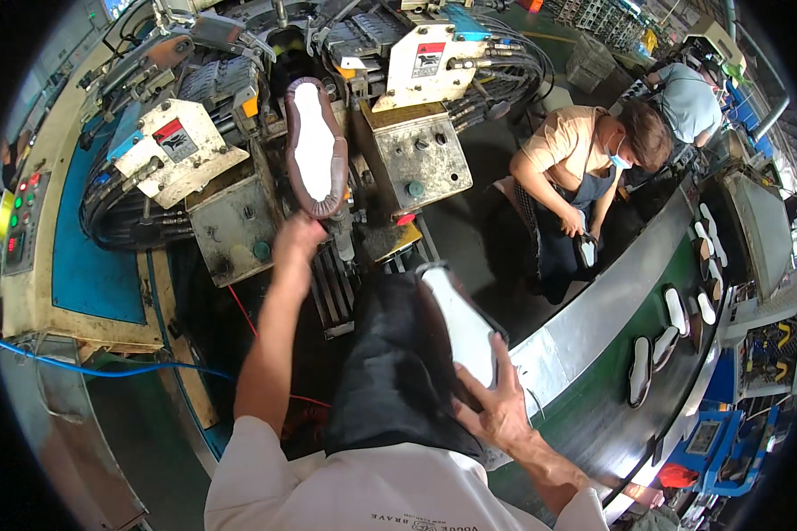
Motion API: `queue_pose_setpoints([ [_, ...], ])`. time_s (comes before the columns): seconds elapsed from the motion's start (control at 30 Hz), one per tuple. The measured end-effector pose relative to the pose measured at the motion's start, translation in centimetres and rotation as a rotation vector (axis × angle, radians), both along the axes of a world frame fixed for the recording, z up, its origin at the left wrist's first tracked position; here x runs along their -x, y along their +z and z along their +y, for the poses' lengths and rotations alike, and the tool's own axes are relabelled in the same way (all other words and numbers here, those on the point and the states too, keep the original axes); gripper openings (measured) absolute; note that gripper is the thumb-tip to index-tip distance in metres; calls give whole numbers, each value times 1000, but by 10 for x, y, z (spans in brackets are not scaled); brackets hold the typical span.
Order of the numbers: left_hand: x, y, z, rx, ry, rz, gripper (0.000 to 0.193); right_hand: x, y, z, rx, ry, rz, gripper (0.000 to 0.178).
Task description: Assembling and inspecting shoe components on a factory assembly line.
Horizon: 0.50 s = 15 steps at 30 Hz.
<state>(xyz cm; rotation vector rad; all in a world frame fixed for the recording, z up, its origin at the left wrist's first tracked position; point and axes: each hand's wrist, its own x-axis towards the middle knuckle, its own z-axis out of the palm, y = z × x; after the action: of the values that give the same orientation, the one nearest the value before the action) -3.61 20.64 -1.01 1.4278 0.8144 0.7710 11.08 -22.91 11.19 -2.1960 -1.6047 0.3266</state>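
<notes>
A brown shoe upper (329, 142) with a white insole is seated sole-up between the two sides of the lasting machine (413, 155). My left hand (299, 241) reaches to its near end; the fingers are blurred, so I cannot tell whether they touch the upper or part of the machine below it. My right hand (496, 398) grips a second shoe upper (459, 323), dark with a white insole facing up. Its thumb and fingers spread across the near end of the insole. This shoe lies against my dark apron (376, 363), over my lap.
A curved conveyor (584, 434) with a metal edge runs along my right and carries several shoes (639, 372). Beyond it sits a masked co-worker (567, 168) holding another shoe (586, 251). A control panel (19, 230) with lit buttons stands at the left. A blue hose (106, 372) crosses below it.
</notes>
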Motion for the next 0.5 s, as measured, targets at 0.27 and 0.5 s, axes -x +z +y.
queue_pose_setpoints([
  [0.27, -57, 110, 101, 528, 2, -395, 68, -35, 56, 170, -296, 44, -166, 73],
  [0.5, 62, 134, -29, 736, -258, -791, 101, -35, 54, 327, -440, 115, -102, 72],
])
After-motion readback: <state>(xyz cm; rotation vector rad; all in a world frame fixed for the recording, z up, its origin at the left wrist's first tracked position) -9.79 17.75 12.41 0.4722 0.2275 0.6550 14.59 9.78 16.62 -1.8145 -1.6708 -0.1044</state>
